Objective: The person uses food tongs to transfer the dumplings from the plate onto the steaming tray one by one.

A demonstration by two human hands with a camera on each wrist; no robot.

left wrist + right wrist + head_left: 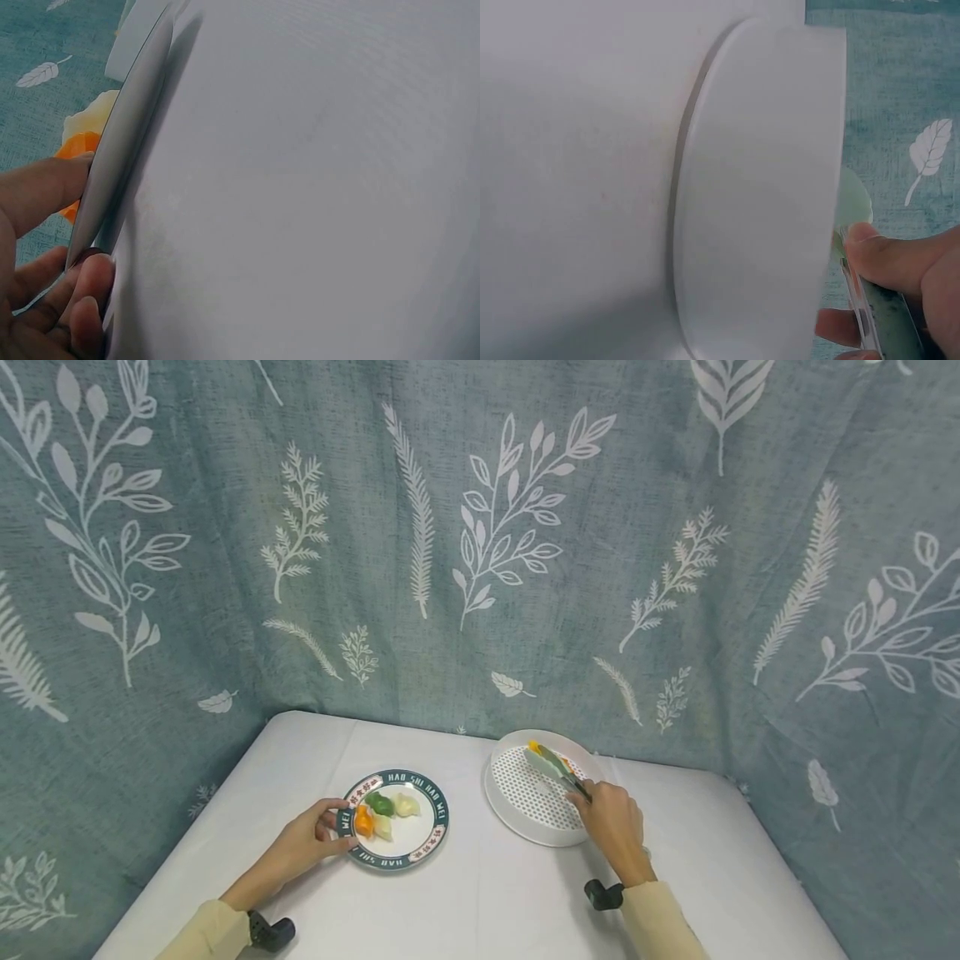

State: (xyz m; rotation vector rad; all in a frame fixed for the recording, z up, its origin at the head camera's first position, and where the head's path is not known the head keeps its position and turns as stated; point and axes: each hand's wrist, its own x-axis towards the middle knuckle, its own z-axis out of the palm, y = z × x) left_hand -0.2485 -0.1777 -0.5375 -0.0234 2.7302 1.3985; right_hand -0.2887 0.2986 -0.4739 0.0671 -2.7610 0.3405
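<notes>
My left hand [309,837] pinches the near-left rim of a round plate [441,827] with a dark green patterned border. In the left wrist view the thumb lies on top and the other fingers sit beneath the edge. On the plate are a green dumpling [380,803], an orange dumpling [363,821] and two pale ones [406,805]. My right hand [617,828] grips tongs [547,763] with pale green ends, reaching into a white perforated steamer basket [525,789]. Yellow-orange bits [534,747] show beside the tong ends; whether the tongs clasp them I cannot tell.
A white-covered table [465,902] carries both the plate and the basket, which stand apart. The basket's tall side wall [761,187] rises beside my right hand. Behind the table hangs a blue-green leaf-patterned curtain [450,677].
</notes>
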